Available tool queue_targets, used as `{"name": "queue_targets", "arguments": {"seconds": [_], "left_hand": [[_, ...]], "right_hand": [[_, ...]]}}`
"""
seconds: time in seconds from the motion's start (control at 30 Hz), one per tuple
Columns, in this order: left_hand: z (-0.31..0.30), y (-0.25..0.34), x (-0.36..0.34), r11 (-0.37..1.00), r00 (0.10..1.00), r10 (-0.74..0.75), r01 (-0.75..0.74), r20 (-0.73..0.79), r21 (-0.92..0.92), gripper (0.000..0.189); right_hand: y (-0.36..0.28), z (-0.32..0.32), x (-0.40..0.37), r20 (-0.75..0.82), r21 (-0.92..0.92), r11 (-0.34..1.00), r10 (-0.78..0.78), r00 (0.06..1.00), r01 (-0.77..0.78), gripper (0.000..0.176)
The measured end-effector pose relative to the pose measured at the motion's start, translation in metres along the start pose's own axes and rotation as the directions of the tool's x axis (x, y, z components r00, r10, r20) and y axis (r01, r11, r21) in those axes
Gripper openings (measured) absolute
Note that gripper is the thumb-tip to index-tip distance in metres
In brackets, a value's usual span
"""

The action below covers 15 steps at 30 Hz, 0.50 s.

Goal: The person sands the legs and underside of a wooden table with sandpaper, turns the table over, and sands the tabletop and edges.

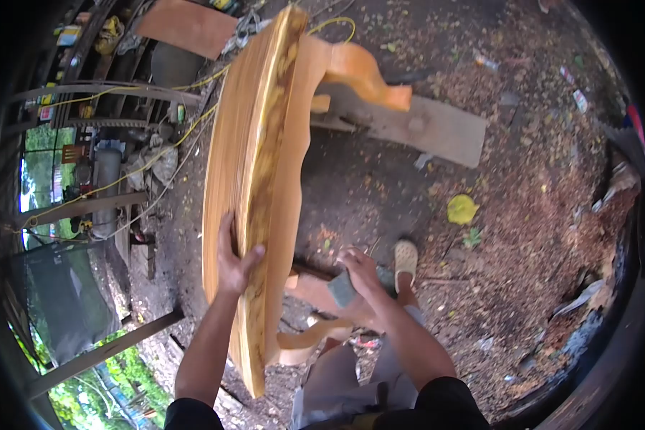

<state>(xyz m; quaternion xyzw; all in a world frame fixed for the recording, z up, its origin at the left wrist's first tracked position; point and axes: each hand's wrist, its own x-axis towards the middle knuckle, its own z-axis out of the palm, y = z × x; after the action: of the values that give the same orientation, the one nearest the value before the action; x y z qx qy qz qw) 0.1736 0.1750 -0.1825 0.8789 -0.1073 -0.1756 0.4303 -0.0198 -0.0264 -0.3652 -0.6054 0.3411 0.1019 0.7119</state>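
- Table (229, 165): at the centre, running from twelve to six o'clock, apparently tipped on its side, top facing nine
- Build: top and curved legs (362, 68) (312, 344) look joined, the legs at one and five o'clock
- Surface: the top looks smooth; the edge (269, 154) is blotchy, darker in patches, so shaping seems well along; how much finishing is left cannot be told
- Left hand (238, 269): grasping the table's rim, fingers on the top, thumb over the edge
- Right hand (364, 274): at four o'clock, seemingly clasping a grey-green pad (342, 289), apart from the wood
- Tank (107, 186): a grey cylinder at nine o'clock, contents hidden
- Rack (86, 122): at ten o'clock, with jumbled small items, too blurred to name
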Motion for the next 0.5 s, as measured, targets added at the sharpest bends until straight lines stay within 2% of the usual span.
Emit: {"name": "queue_targets", "arguments": {"seconds": [0.03, 0.13, 0.27, 0.37, 0.47, 0.5], "left_hand": [[0.001, -0.003, 0.001, 0.999, 1.0, -0.007, 0.007, -0.018, 0.032, 0.104], [0.002, -0.004, 0.002, 0.993, 0.998, -0.045, 0.05, -0.045, 0.111, 0.111], [0.001, 0.009, 0.002, 0.964, 0.998, -0.05, 0.059, -0.041, 0.26, 0.114], [-0.002, 0.019, 0.003, 0.938, 0.997, -0.071, 0.081, -0.041, 0.336, 0.115], [-0.004, 0.017, 0.002, 0.933, 0.997, -0.063, 0.072, -0.035, 0.351, 0.116], [-0.005, 0.018, 0.003, 0.931, 0.998, -0.06, 0.068, -0.033, 0.358, 0.116]], "right_hand": [[-0.034, -0.007, 0.016, 0.018, -0.031, 0.999, 0.041, 0.999, -0.04, 0.036], [-0.085, -0.009, 0.065, 0.118, 0.154, 0.988, -0.046, 0.992, 0.027, 0.041], [-0.168, -0.015, 0.087, 0.023, -0.084, 0.981, -0.174, 0.984, 0.176, 0.041], [-0.186, -0.02, 0.108, 0.116, 0.066, 0.995, -0.082, 0.99, 0.075, 0.042], [-0.189, -0.034, 0.115, 0.002, -0.003, 1.0, 0.0, 1.0, 0.0, 0.048], [-0.186, -0.039, 0.118, -0.033, -0.021, 1.0, 0.015, 0.999, -0.016, 0.045]]}}
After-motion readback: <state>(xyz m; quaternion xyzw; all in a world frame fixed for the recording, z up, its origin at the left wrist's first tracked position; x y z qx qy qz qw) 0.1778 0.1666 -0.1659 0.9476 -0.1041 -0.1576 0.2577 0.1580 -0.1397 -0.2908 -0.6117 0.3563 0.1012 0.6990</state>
